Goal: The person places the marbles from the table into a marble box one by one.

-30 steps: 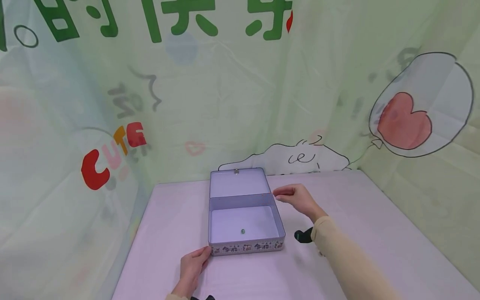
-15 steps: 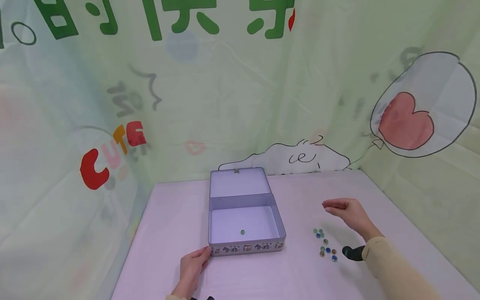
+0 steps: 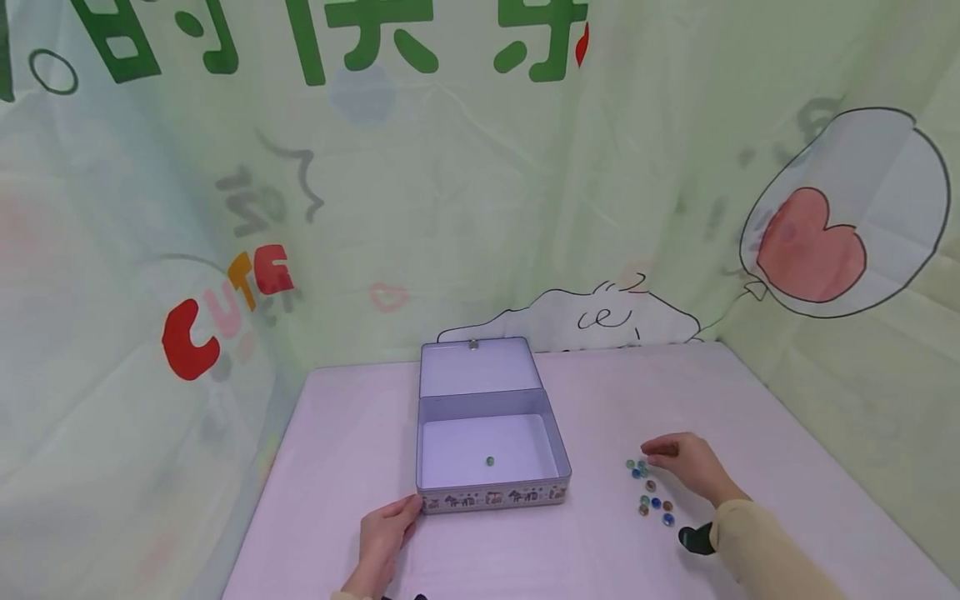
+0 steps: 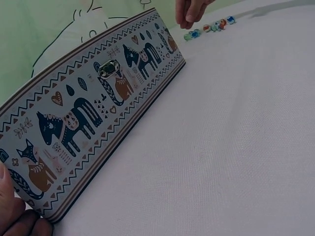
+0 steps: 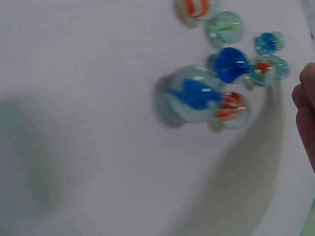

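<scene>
An open tin box (image 3: 487, 442) with animal patterns on its front stands mid-table, its lid tipped back. One green marble (image 3: 490, 461) lies inside. My left hand (image 3: 386, 537) holds the box's front left corner; in the left wrist view its thumb lies on the patterned front (image 4: 74, 123) and its fingers curl by the corner. To the right of the box, my right hand (image 3: 690, 462) reaches low with fingertips right at the far end of a loose group of marbles (image 3: 656, 503). The right wrist view shows clear glass marbles with blue (image 5: 194, 96) and orange (image 5: 231, 109) swirls near the fingers.
A pale cloth (image 3: 330, 467) covers the table. Printed curtains (image 3: 360, 208) hang behind and at both sides. A black strap (image 3: 697, 539) shows at the right wrist. The lid (image 3: 480, 367) stands behind the box with a metal clasp piece at its far edge.
My right hand moved from beside the box's right edge out to the right, then down to the marbles. The left hand stays at the box corner. The marble inside shifted slightly.
</scene>
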Demonstrator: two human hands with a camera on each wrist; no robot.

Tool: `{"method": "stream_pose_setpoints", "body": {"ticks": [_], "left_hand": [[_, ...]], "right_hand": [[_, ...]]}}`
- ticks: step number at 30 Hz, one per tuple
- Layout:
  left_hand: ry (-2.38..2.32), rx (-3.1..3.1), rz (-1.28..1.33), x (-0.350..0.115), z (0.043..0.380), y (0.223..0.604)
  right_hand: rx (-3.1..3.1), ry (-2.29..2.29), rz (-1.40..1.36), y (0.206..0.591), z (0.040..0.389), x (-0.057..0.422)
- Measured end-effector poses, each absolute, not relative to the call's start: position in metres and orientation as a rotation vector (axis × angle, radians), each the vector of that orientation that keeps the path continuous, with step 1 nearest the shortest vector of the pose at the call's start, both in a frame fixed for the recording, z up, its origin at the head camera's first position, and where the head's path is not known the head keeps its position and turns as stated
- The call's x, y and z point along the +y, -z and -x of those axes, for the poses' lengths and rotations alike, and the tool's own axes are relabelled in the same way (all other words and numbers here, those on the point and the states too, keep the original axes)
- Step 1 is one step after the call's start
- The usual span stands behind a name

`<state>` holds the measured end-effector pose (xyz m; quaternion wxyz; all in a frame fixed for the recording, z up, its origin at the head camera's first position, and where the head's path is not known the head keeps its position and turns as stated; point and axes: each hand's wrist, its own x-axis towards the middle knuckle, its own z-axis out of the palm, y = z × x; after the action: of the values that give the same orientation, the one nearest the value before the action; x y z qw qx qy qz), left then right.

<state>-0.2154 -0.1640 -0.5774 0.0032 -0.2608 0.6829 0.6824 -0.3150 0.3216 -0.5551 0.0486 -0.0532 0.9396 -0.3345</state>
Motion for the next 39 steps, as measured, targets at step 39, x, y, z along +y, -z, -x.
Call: {"method": "stream_pose_setpoints", "body": {"ticks": [39], "left_hand": [[-2.066, 2.177, 0.877, -0.163, 0.219, 0.579]], "right_hand": [[2.820, 1.309, 0.035, 0.542, 0.312, 0.308]]}}
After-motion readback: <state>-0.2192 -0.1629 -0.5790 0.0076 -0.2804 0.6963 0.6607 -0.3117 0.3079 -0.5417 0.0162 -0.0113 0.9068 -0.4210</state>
